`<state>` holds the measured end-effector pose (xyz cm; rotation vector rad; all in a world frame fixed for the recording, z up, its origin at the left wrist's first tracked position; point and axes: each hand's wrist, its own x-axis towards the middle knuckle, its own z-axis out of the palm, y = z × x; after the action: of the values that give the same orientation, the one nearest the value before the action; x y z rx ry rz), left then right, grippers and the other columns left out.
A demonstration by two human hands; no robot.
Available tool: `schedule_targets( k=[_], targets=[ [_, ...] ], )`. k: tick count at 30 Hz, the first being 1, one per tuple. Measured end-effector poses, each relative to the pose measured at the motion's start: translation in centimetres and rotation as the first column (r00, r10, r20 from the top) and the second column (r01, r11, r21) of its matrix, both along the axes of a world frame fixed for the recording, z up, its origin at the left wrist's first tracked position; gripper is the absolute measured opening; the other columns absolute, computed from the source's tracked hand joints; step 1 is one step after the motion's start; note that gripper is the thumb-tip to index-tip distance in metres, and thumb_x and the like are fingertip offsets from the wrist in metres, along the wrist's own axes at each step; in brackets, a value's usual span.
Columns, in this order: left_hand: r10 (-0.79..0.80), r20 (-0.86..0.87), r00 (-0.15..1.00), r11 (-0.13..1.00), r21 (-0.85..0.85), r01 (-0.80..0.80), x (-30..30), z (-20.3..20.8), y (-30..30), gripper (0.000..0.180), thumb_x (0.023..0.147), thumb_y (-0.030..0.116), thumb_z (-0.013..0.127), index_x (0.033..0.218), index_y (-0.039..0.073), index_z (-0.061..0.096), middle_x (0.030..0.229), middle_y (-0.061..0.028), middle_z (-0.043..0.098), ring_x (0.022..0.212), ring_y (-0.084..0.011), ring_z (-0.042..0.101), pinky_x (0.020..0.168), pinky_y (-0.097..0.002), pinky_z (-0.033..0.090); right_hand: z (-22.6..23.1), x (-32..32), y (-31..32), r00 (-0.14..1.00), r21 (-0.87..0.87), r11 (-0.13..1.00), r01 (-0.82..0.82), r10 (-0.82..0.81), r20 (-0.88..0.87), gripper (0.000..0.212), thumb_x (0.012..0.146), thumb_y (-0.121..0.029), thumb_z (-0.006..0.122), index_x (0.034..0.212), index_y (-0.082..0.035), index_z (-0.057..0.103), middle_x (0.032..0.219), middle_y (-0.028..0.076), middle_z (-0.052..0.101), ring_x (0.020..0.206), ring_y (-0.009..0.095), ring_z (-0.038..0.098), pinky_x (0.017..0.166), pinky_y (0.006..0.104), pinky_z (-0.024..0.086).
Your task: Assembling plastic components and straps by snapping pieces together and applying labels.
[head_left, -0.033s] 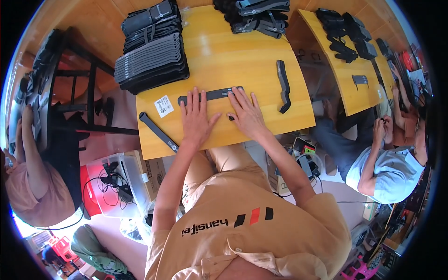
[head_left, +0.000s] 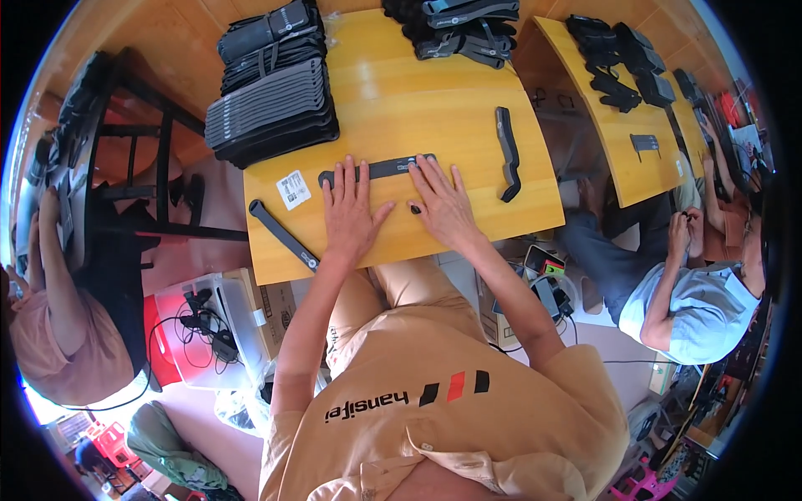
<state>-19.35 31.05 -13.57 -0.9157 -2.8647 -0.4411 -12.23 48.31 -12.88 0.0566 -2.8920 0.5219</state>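
Your left hand and right hand lie flat on the worktop, grip released, fingertips on the dark strap

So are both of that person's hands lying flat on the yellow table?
Yes, the left hand and the right hand lie palm down on the yellow table, fingertips on a long dark strap.

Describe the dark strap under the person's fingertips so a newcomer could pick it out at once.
Start at the yellow wooden table directly in front of the person. Near its front edge, the left hand and right hand lie flat, fingertips on a long flat dark grey strap lying crosswise. Unlike the diagonal strap at the left edge and the bent strap to the right, it alone is being touched.
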Motion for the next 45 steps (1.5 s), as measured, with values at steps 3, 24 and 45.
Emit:
schedule_targets(
  k=[3, 24, 45],
  targets=[
    [0.004, 0.004, 1.000, 1.000, -0.030, -0.004, 0.0, 0.0, -0.3, 0.077, 0.083, 0.051, 0.049, 0.139, 0.004, 0.026, 0.146, -0.0184, 0.018, 0.134, -0.0331, 0.017, 0.108, -0.0482, 0.013, -0.3, 0.0, 0.2, 0.998, 0.004, 0.998, 0.057, -0.057, -0.030, 0.058, 0.085, -0.026, 0.055, 0.133, -0.002, 0.036, 0.141, 0.012, 0.031, 0.131, 0.026, 0.028, 0.107, 0.0487, 0.018],
    [0.501, 0.330, 0.800, 0.560, 0.581, -0.591, 3.6, 3.9, -11.7, 0.042, 0.086, 0.023, 0.057, 0.118, -0.003, 0.047, 0.100, -0.0164, 0.053, 0.091, -0.0269, 0.054, 0.074, -0.0363, 0.044, -0.4, 1.9, 10.5, 0.777, 0.083, 0.775, 0.627, -0.614, -0.137, 0.042, 0.079, -0.014, 0.059, 0.117, -0.001, 0.048, 0.101, 0.020, 0.048, 0.095, 0.036, 0.048, 0.076, 0.0445, 0.043],
    [0.214, 0.701, 0.680, 0.131, 0.669, -0.732, 5.6, 4.7, -12.0, 0.013, 0.076, 0.009, 0.061, 0.084, 0.002, 0.053, 0.058, 0.0006, 0.051, 0.043, -0.0047, 0.043, 0.037, -0.0208, 0.032, 6.3, 4.0, -10.6, 0.937, -0.807, 0.577, -0.125, 0.337, 0.095, 0.040, 0.072, -0.005, 0.068, 0.110, -0.002, 0.056, 0.095, 0.014, 0.054, 0.078, 0.023, 0.059, 0.065, 0.0311, 0.049]
  ],
)
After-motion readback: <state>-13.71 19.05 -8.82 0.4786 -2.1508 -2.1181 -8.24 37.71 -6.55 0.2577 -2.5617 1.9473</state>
